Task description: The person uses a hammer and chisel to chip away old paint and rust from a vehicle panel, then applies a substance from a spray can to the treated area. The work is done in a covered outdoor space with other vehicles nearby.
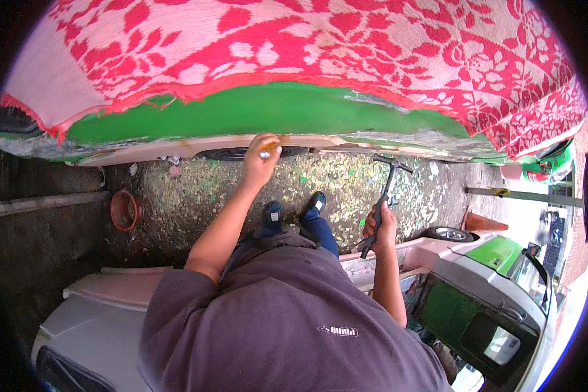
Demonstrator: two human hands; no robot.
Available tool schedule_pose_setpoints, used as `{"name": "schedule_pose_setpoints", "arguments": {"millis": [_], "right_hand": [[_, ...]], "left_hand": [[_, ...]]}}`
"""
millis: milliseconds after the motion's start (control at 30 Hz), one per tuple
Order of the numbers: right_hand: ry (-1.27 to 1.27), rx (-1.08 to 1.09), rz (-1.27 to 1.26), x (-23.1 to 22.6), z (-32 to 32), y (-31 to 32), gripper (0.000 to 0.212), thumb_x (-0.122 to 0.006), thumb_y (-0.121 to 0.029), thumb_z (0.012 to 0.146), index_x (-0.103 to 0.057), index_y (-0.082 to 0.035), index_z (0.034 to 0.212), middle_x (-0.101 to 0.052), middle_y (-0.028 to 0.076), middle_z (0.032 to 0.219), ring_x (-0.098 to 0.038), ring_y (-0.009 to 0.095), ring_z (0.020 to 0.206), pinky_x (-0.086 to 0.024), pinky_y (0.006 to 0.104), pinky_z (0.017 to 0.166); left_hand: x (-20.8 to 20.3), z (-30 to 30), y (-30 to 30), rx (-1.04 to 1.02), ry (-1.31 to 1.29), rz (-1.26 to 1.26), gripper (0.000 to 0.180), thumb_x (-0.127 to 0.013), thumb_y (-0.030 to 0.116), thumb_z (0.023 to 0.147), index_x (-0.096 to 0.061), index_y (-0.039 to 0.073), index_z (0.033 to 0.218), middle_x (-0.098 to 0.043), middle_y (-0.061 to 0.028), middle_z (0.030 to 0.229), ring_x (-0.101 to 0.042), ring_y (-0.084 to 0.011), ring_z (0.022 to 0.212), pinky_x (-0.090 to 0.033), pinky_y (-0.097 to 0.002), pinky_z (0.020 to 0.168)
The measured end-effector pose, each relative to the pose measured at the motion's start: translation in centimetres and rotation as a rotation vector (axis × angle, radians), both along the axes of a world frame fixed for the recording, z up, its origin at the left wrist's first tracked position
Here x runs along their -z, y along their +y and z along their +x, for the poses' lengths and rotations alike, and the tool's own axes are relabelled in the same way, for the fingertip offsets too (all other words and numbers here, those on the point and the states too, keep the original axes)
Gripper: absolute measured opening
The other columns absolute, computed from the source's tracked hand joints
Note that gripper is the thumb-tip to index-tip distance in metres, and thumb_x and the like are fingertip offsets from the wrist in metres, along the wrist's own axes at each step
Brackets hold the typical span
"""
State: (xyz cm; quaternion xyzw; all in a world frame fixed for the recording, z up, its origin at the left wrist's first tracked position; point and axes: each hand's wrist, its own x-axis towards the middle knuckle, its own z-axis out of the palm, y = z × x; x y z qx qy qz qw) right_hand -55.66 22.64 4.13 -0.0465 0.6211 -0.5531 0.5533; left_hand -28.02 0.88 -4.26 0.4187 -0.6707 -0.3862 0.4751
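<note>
My left hand (260,168) is closed around a short tool with a yellow handle (270,148) and a round metal end facing up. Its other end is hidden by the hand. That hand is right beside the lower edge of a green car body panel (242,112), with a dark wheel (225,154) below it. My right hand (383,228) grips the dark handle of a hammer (389,181), whose head points away from me, near the same lower edge. Whether the hammer head touches the panel, I cannot tell.
A red and white floral cloth (320,42) drapes over the green car. Paint flakes (196,196) litter the floor around my shoes. An orange-red basin (125,210) stands at left, an orange cone (483,221) at right. Behind me are a white car panel (104,326) and a green-and-white car (496,255).
</note>
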Motion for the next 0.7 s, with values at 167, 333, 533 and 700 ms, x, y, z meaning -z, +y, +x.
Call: {"name": "schedule_pose_setpoints", "arguments": {"millis": [167,333,533,700], "right_hand": [[0.081,-0.178,0.0,-1.7,-1.7,-2.1,0.038,-0.049,-0.044,0.1,-0.049,-0.009,0.087,-0.044,0.001,0.058,-0.041,0.013,0.041,-0.035,0.0289,0.038],[0.103,-0.367,0.025,-3.1,-4.0,-4.2,0.039,-0.051,-0.045,0.099,-0.05,-0.008,0.086,-0.044,0.001,0.057,-0.039,0.013,0.04,-0.034,0.0284,0.038],[0.145,-0.615,0.038,-4.6,-6.2,-6.5,0.04,-0.052,-0.046,0.098,-0.051,-0.007,0.088,-0.044,0.001,0.057,-0.039,0.012,0.04,-0.033,0.0285,0.038],[0.167,-0.739,0.036,-5.0,-7.3,-7.3,0.03,-0.058,-0.033,0.097,-0.052,-0.005,0.09,-0.048,0.002,0.061,-0.046,0.012,0.044,-0.038,0.0276,0.041]], "left_hand": [[0.7,3.0,0.2,-0.242,0.6,0.527,0.012,-0.062,0.009,0.095,-0.056,0.007,0.106,-0.064,-0.0083,0.117,-0.059,-0.0147,0.11,-0.054,-0.0351,0.09],[2.1,3.6,0.3,-0.206,0.83,0.456,0.017,-0.061,0.004,0.094,-0.051,0.01,0.107,-0.064,-0.011,0.117,-0.061,-0.0208,0.111,-0.054,-0.0378,0.093],[5.2,3.5,1.2,-0.275,1.137,0.474,0.027,-0.059,-0.01,0.083,-0.049,0.011,0.097,-0.065,-0.011,0.107,-0.065,-0.0288,0.107,-0.055,-0.0433,0.095],[6.6,3.7,0.7,-0.301,1.207,0.552,0.036,-0.048,-0.019,0.072,-0.045,0.011,0.091,-0.06,-0.0076,0.096,-0.059,-0.033,0.115,-0.046,-0.0528,0.105]]}}
